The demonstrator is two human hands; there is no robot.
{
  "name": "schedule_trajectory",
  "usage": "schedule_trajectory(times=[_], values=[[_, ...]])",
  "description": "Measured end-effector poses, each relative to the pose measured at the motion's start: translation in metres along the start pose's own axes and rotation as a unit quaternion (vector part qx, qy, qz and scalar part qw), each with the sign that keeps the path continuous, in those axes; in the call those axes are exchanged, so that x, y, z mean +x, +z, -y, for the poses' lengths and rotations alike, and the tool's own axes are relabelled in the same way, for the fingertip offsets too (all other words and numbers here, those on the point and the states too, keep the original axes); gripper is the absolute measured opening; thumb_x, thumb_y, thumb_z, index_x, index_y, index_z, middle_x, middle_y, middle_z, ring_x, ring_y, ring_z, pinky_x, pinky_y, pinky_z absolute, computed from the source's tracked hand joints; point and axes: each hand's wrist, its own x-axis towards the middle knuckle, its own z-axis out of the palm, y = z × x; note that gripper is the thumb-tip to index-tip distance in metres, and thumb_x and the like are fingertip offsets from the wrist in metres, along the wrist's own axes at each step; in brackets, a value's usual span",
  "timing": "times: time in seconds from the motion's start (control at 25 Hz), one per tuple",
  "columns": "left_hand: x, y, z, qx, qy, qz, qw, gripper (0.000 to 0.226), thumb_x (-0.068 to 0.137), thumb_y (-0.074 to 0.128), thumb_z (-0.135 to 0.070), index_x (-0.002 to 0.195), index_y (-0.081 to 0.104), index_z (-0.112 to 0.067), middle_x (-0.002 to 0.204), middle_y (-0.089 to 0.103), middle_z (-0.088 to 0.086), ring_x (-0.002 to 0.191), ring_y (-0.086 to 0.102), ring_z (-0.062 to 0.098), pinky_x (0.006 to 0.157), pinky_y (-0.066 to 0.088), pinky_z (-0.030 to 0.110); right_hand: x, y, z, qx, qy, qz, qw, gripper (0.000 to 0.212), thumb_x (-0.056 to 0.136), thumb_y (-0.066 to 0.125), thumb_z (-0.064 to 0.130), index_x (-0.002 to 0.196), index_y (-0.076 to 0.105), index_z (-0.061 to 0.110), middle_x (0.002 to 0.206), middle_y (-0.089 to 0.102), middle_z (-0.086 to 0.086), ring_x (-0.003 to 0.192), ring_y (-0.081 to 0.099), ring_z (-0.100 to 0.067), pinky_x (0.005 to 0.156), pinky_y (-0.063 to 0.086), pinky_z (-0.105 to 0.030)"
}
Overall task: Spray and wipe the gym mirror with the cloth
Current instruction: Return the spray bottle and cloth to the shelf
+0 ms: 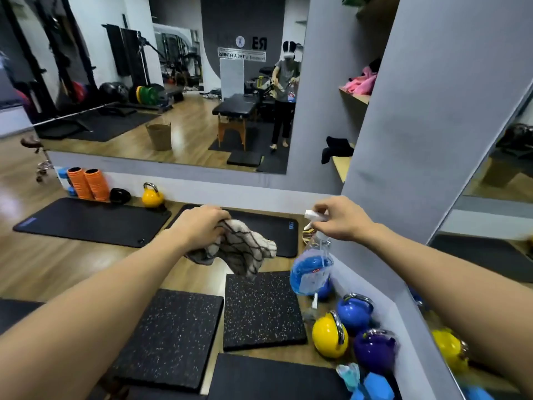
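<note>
A large wall mirror fills the wall ahead and reflects the gym and a person standing far off. A second mirror runs along the wall at my right. My left hand grips a beige cloth with a dark lattice pattern, which hangs down from my fist. My right hand holds a clear spray bottle of blue liquid by its white trigger head, with the bottle dangling below. Both hands are held out in front of me, some way from the front mirror.
Black floor mats and speckled rubber tiles lie on the wooden floor. Yellow, blue and purple kettlebells stand along the right wall's base. Orange foam rollers and a yellow kettlebell sit under the front mirror. Shelves hold pink cloths.
</note>
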Motion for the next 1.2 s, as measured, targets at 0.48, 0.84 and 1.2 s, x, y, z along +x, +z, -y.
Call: schedule_trajectory(times=[0.48, 0.84, 1.2], values=[[0.433, 0.06, 0.177, -0.04, 0.052, 0.007, 0.998, 0.033, 0.098, 0.063, -0.027, 0.131, 0.065, -0.022, 0.126, 0.065, 0.002, 0.118, 0.061, 0.03, 0.09, 0.053, 0.042, 0.379, 0.059, -0.153, 0.058, 0.114, -0.007, 0.992, 0.013, 0.09, 0.078, 0.032, 0.092, 0.073, 0.02, 0.091, 0.073, 0.002, 0.084, 0.065, -0.018, 0.068, 0.054, -0.034], [0.73, 0.121, 0.206, -0.068, 0.102, 0.052, 0.991, 0.036, 0.094, 0.055, -0.039, 0.127, 0.067, -0.029, 0.122, 0.067, -0.004, 0.114, 0.064, 0.029, 0.083, 0.054, 0.04, 0.58, 0.07, -0.321, 0.072, 0.211, -0.004, 0.975, 0.013, 0.09, 0.079, 0.035, 0.087, 0.066, 0.035, 0.087, 0.071, 0.01, 0.073, 0.06, -0.008, 0.06, 0.043, -0.029], [1.005, 0.159, 0.173, -0.103, 0.266, 0.069, 0.956, 0.052, 0.086, 0.046, -0.042, 0.131, 0.066, -0.027, 0.127, 0.067, -0.005, 0.116, 0.065, 0.028, 0.087, 0.054, 0.04, 0.689, 0.048, -0.475, -0.034, 0.424, -0.039, 0.904, 0.012, 0.089, 0.072, 0.029, 0.09, 0.068, 0.018, 0.087, 0.069, -0.003, 0.084, 0.063, -0.03, 0.064, 0.046, -0.035]])
